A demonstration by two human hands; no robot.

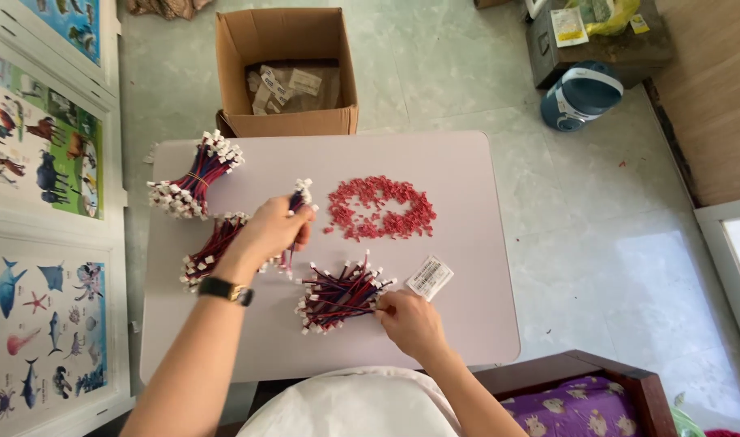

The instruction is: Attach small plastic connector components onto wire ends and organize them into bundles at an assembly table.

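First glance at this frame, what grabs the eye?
The scatter of small red pieces at the middle of the pale table, then the red-and-blue wire bundles. The left hand holds a wire bundle in its grip; the right hand touches the loose wire pile at the near edge.

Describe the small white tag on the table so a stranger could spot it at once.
Start at the pale table and find the heap of tiny red pieces near its middle. Just below that heap, right of the loose wire pile that the right hand touches, lies the white tag. It is the only flat paper rectangle there.
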